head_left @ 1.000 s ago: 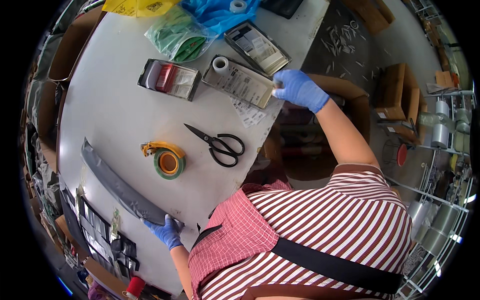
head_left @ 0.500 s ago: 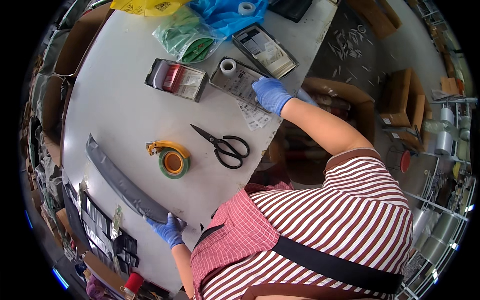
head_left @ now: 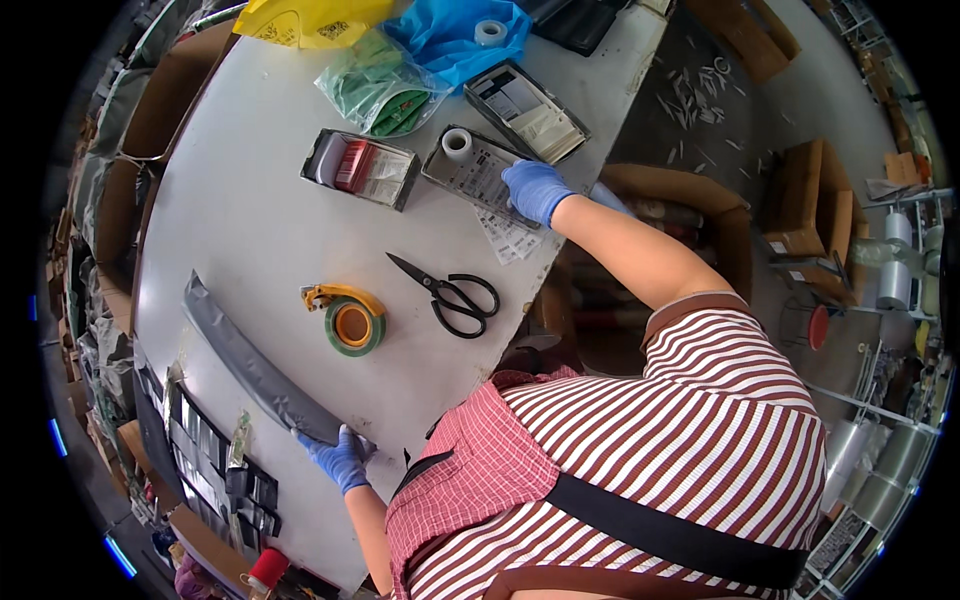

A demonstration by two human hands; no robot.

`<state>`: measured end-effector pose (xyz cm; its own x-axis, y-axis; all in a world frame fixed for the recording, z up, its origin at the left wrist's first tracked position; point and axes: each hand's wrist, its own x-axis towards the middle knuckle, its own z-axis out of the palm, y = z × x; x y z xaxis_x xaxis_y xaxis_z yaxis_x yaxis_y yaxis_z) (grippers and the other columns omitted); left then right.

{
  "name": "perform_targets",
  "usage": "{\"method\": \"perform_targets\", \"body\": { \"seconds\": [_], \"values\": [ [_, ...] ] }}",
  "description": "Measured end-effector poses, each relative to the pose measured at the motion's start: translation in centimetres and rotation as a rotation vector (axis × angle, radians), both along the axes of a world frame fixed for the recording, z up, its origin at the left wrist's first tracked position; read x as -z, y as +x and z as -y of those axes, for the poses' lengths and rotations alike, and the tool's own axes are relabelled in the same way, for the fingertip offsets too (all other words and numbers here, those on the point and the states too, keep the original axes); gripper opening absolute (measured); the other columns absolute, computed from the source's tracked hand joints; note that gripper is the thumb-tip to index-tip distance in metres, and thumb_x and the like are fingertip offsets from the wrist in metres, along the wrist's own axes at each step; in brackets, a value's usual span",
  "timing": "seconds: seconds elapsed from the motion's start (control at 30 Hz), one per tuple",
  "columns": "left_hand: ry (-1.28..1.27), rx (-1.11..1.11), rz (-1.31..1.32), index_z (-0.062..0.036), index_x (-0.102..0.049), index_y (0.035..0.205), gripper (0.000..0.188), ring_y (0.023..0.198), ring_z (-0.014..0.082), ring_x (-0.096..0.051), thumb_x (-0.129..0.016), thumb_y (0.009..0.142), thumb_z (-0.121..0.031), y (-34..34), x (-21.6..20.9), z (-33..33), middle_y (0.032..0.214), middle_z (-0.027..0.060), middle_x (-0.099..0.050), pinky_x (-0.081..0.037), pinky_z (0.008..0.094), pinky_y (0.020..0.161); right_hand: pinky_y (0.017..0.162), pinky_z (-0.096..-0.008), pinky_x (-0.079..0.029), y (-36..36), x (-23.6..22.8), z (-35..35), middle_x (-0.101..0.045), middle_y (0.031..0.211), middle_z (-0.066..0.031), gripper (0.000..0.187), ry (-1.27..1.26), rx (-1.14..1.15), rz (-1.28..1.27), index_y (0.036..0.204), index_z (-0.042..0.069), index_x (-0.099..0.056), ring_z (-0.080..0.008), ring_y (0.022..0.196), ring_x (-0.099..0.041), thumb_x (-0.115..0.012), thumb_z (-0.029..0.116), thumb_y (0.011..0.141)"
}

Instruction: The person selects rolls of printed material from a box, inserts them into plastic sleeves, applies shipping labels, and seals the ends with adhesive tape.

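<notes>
- Head view: long grey package (head_left: pixel 255 365) lies slantwise on the pale table (head_left: pixel 250 220), far end toward upper left, near end at the left hand (head_left: pixel 340 457).
- Handling, my guess: light, soft wrapper, bends and creases; skin looks smooth, so maybe a bit slippery. Contents hidden. Doesn't look fragile.
- Best hold, judging by shape: thumb over the top, fingers under the near end; mid-length grip if lifting, since a long soft thing could sag.
- Left hand: blue glove, pinching the package's near end, thumb on top, index finger out along the lower edge; fingers partly hidden.
- Left forearm: comes up from the lower edge, close to the checked apron (head_left: pixel 480 440), hand pointing up and left.
- Right hand (head_left: pixel 537 192): blue glove, fingers bunched and bent down at the right end of the open label box (head_left: pixel 455 190). Can't tell if a label is pinched; fingertips hidden.
- Right arm: reaches well out, elbow bent, forearm running up and left, back of hand up.
- Near the right hand: white roll (head_left: pixel 457 145) in the box's left end, loose label strips (head_left: pixel 505 238) just below the box.
- Between the hands: black scissors (head_left: pixel 440 290), tape dispenser (head_left: pixel 352 322); neither hand touches them.
</notes>
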<state>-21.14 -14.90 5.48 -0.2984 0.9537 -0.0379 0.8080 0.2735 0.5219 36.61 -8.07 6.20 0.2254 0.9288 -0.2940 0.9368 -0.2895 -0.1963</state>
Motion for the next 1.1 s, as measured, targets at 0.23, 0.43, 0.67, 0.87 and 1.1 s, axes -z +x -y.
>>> {"method": "perform_targets", "body": {
  "seconds": [0.23, 0.43, 0.67, 0.87, 1.1],
  "values": [
    [0.003, 0.0, 0.046, -0.0027, -0.022, 0.15, 0.097, 0.125, 0.0294, -0.045, -0.076, 0.069, 0.003, -0.3, -0.2, 0.1, 0.142, 0.0178, -0.042, -0.035, 0.0358, 0.109, 0.084, -0.0435, -0.053, 0.0, 0.3, -0.5, -0.067, 0.105, -0.0193, 0.027, -0.101, -0.003, -0.031, 0.1, 0.006, -0.071, -0.0343, 0.101, -0.065, -0.073, 0.022, 0.078],
    [-0.031, -0.012, 0.111, -0.0064, -0.021, 0.151, 0.098, 0.123, 0.0298, -0.046, -0.075, 0.07, 0.003, 0.9, -1.1, 0.1, 0.14, 0.0177, -0.043, -0.037, 0.0372, 0.107, 0.084, -0.0446, -0.052, -0.2, -0.1, -0.3, -0.068, 0.103, -0.0193, 0.026, 0.024, 0.086, -0.1, 0.1, 0.005, -0.069, -0.0357, 0.1, -0.065, -0.072, 0.022, 0.08],
    [0.036, 0.002, 0.146, -0.0022, -0.024, 0.149, 0.088, 0.126, 0.0292, -0.045, -0.073, 0.077, -0.004, -0.4, -1.5, 0.1, 0.141, 0.0176, -0.042, -0.036, 0.0372, 0.108, 0.082, -0.0443, -0.053, 0.4, 0.2, -0.5, -0.068, 0.097, -0.0199, 0.02, -0.017, -0.002, -0.06, 0.098, 0.006, -0.068, -0.0358, 0.094, -0.066, -0.063, 0.018, 0.084],
    [-0.001, 0.236, 0.365, 0.0003, -0.046, 0.136, 0.052, 0.117, 0.024, -0.053, -0.063, 0.087, -0.005, 10.1, -10.2, -0.9, 0.128, 0.0133, -0.055, -0.041, 0.0362, 0.103, 0.071, -0.0454, -0.052, -9.0, -6.3, 3.9, -0.064, 0.078, -0.0166, 0.013, 0.611, -0.215, -0.555, 0.08, 0.007, -0.061, -0.0351, 0.076, -0.064, -0.063, 0.02, 0.081],
    [-0.393, 0.326, 0.959, 0.002, -0.063, 0.111, 0.027, 0.085, 0.0131, -0.06, -0.061, 0.096, -0.021, 18.6, -11.0, 0.1, 0.097, 0.0068, -0.067, -0.05, 0.0286, 0.078, 0.074, -0.0416, -0.052, -20.3, -8.3, 8.3, -0.064, 0.088, -0.0167, 0.028, 0.434, -0.37, -0.958, 0.095, 0.004, -0.063, -0.0343, 0.082, -0.064, -0.067, 0.028, 0.081]
  ]
}}
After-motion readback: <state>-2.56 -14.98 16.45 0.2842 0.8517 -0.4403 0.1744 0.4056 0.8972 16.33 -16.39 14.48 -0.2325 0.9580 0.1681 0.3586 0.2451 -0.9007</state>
